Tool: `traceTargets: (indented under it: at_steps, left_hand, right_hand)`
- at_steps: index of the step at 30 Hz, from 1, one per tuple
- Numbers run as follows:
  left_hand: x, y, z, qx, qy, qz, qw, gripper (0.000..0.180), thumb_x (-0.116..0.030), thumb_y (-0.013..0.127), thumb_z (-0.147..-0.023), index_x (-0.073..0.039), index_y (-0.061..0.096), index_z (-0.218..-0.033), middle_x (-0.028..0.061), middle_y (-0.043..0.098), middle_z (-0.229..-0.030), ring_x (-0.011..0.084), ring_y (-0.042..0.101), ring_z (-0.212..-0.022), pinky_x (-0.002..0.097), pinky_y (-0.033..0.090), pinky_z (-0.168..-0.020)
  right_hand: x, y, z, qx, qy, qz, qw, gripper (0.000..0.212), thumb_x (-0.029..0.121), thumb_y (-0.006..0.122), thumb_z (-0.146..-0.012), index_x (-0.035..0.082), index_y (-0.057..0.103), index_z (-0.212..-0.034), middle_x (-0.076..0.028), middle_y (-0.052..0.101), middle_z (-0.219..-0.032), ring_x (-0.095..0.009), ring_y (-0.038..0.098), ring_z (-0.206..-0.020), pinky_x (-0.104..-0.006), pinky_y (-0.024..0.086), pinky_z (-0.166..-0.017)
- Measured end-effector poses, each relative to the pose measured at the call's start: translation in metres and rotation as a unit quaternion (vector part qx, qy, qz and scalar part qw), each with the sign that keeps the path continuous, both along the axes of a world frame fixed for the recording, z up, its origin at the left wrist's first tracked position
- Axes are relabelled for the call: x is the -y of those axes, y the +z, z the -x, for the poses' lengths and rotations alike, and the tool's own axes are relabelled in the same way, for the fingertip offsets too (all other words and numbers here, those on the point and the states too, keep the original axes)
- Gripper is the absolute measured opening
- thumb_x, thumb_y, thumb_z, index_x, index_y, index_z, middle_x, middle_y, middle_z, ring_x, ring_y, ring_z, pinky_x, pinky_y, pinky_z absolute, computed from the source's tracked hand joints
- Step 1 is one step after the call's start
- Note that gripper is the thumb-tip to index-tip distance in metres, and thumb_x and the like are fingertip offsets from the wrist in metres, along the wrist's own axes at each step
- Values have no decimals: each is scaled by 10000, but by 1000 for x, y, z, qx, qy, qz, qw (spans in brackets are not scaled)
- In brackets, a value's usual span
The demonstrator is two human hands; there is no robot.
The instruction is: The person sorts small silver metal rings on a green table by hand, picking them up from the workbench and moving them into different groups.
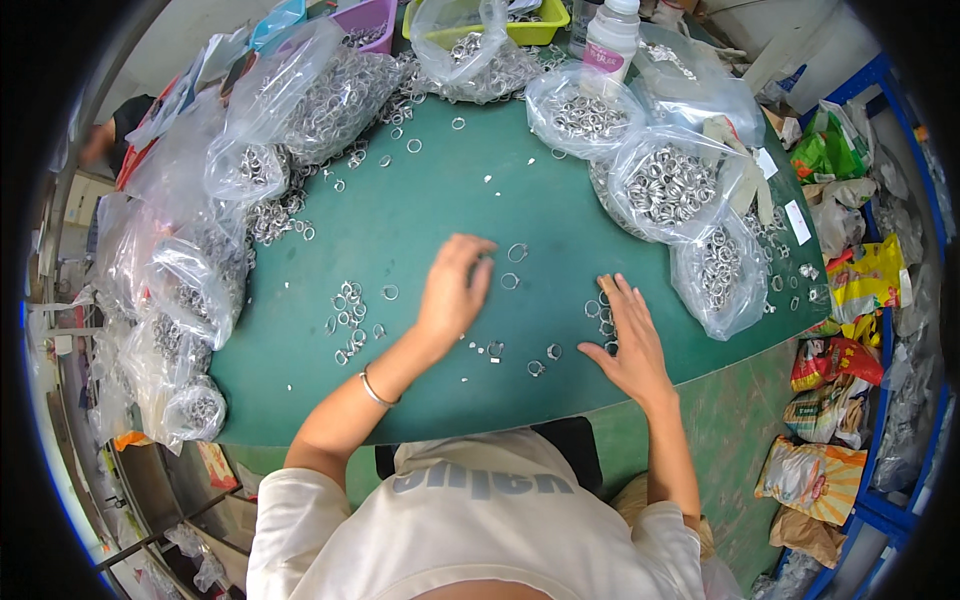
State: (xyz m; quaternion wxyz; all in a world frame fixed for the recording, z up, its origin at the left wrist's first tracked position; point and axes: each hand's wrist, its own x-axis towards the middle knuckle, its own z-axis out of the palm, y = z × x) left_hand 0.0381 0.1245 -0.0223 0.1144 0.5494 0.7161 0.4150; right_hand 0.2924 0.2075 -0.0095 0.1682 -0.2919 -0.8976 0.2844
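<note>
My left hand [455,295] hovers over the middle of the green table, its fingers loosely bent, thumb and fingertips apart, with nothing visible between them. Just right of its fingertips lie two silver-coloured rings, an upper ring [517,252] and a lower ring [510,281]. My right hand [632,345] lies flat with fingers stretched forward beside a small group of rings [592,308]; its fingers partly hide them. Between my hands, nearer to me, are a few single rings [536,368] and tiny white bits. Left of my left hand is a loose cluster of rings [350,305].
Clear plastic bags full of rings line the table's left side [190,290], back [470,65] and right side [665,185]. Behind them stand a yellow-green bin [540,28], a purple bin [372,20] and a white bottle [612,40]. A blue shelf [885,510] with colourful packages is at the right.
</note>
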Motion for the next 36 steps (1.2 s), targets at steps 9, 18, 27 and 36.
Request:
traceTargets:
  at_steps: [9, 18, 27, 36]
  left_hand:
    - [-3, 8, -65, 137, -210, 59, 966, 344, 36, 626, -800, 11, 559, -1137, 158, 563, -1055, 324, 594, -863, 380, 501, -747]
    - [42, 26, -98, -77, -243, 53, 965, 306, -62, 668, -786, -42, 592, -1081, 130, 523, -1152, 309, 508, -1046, 402, 404, -836]
    - [18, 13, -93, -118, -153, 18, 981, 387, -94, 679, -776, -45, 555, -1139, 123, 512, -1163, 306, 491, -1058, 410, 381, -843]
    - [24, 16, -76, -181, -113, 8, 977, 227, 8, 617, -777, -15, 596, -1002, 104, 551, -1052, 303, 520, -1019, 387, 405, -830]
  right_hand:
    - [-5, -10, 7, -203, 0, 234, 951, 735, 132, 712, -780, 9, 340, -1403, -159, 507, -1340, -341, 435, -1282, -455, 282, -1104]
    - [-16, 8, -8, -58, 45, 72, 995, 809, 140, 791, -669, 46, 410, -1377, -120, 482, -1374, -323, 396, -1312, -448, 289, -1107]
    - [-18, 4, -7, -72, 24, 29, 997, 514, 82, 649, -815, 26, 479, -1297, -129, 520, -1319, -336, 396, -1311, -461, 303, -1089]
    - [-17, 6, -22, -72, 51, 69, 994, 603, 154, 726, -758, 50, 483, -1300, -119, 508, -1332, -334, 384, -1319, -479, 296, -1098]
